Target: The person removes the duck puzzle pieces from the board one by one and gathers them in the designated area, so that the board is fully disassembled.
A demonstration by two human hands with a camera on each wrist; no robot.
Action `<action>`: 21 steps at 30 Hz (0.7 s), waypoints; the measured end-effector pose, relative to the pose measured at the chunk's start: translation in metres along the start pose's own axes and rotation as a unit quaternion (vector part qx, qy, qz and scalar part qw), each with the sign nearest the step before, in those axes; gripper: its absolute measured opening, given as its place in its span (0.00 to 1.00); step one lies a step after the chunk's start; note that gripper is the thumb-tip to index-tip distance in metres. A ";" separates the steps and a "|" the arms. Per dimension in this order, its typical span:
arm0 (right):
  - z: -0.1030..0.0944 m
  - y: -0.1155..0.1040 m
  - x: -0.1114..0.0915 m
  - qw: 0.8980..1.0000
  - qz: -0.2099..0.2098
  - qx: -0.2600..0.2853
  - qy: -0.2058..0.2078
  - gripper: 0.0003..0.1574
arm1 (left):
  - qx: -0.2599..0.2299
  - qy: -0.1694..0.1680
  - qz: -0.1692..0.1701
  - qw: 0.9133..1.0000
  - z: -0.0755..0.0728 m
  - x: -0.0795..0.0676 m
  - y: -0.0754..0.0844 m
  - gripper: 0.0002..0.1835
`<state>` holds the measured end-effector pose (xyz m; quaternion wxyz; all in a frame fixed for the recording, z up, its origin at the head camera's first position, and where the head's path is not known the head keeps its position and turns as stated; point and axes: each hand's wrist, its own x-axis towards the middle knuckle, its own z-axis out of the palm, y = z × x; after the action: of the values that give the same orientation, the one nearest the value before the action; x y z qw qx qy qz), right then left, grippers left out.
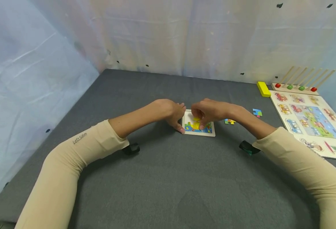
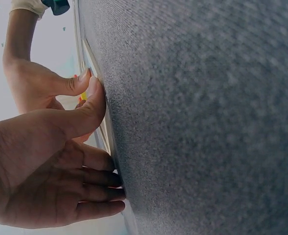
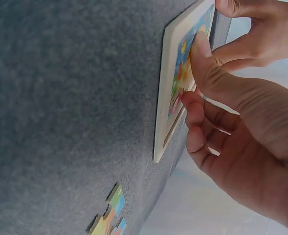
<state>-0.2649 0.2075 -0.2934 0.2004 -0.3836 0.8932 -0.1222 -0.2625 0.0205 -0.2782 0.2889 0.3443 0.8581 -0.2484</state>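
Note:
A small jigsaw puzzle in a pale wooden tray (image 1: 200, 134) lies flat on the dark table. Its lower part shows blue, green and yellow pieces; the right hand covers part of it. My left hand (image 1: 173, 115) steadies the tray's left side, with the thumb (image 2: 92, 100) at its edge and the other fingers nearly straight. Over the tray, my right hand (image 1: 210, 112) pinches a yellow puzzle piece (image 1: 196, 119) between thumb and curled fingers. In the right wrist view the right thumb (image 3: 205, 61) rests on the picture; the piece's outline is mostly hidden.
Loose puzzle pieces (image 1: 229, 121) lie right of the tray, partly behind the right wrist, with another piece (image 1: 257, 112) farther right. At the right stand a yellow block (image 1: 263, 89), a large picture board (image 1: 296, 140) and a pegged wooden rack (image 1: 296, 89) with red and green beads.

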 end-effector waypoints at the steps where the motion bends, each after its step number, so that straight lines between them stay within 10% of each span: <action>1: 0.000 0.000 0.000 1.000 -0.002 0.001 0.001 0.24 | 0.001 0.000 -0.001 1.000 0.000 0.000 0.000 0.61; 21: -0.001 -0.004 -0.001 0.999 0.026 -0.018 0.010 0.26 | 0.010 -0.003 -0.005 1.000 0.002 0.000 0.000 0.60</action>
<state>-0.2618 0.2056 -0.2905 0.1877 -0.3621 0.9070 -0.1046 -0.2615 0.0196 -0.2792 0.2865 0.3422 0.8566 -0.2590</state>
